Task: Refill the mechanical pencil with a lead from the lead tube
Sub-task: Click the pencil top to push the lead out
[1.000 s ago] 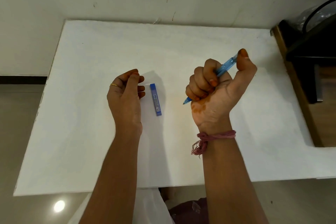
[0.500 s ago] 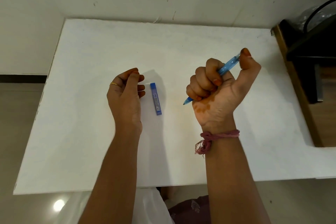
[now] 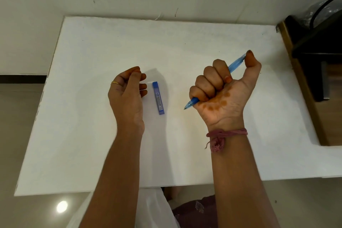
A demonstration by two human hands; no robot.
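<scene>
My right hand [image 3: 222, 92] is closed in a fist around the blue mechanical pencil [image 3: 236, 64], held above the white table [image 3: 92, 135]. The pencil's tip points down and left, and my thumb rests on its top end. The blue lead tube [image 3: 158, 97] lies flat on the table between my hands, lengthwise away from me. My left hand [image 3: 127, 94] rests just left of the tube with fingers loosely curled, holding nothing visible and not touching the tube.
The table stands against a pale wall. A dark object on a wooden surface [image 3: 314, 79] sits past the table's right edge. The floor shows on the left, and my clothing [image 3: 194, 213] is below the near edge.
My right hand has drifted slightly right with the pencil, thumb still on its top end. My left hand and the lead tube have stayed where they were.
</scene>
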